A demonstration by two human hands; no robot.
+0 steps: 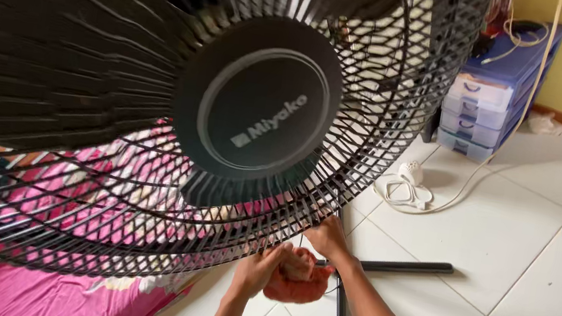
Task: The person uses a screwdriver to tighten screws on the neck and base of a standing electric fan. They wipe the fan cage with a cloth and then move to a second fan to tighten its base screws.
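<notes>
A floor of large white tiles (545, 245) runs out to the right of the hands and beyond them, with a yellow wall and a brown door frame at the far end. Seen from above, a black fan guard (145, 159) fills most of the view, its round grey hub (258, 98) sitting well above the hands.

The right hand (328, 239) reaches up to the lower rim of the guard, fingers curled onto the wire edge and touching it. The left hand (262, 269) is just below and to the left of it, fingers closed around an orange-red cloth (298, 279) bunched in the fist. The cloth lies between the two hands, close under the rim; the two wrists nearly meet there.

Under the hands the black bars of the fan's cross base (406, 267) lie flat on the tiles, one running off to the right of the right forearm, another running down between the arms. To the left of the left hand, a pink patterned sheet (50, 287) shows through the wires and ends at an edge just beside the left forearm.

Beyond the right hand, a coiled white cord with a plug (407, 189) lies on the tiles, and farther off stands a stack of blue plastic boxes (489, 101) against the wall. The tiles to the right of the right arm are bare.
</notes>
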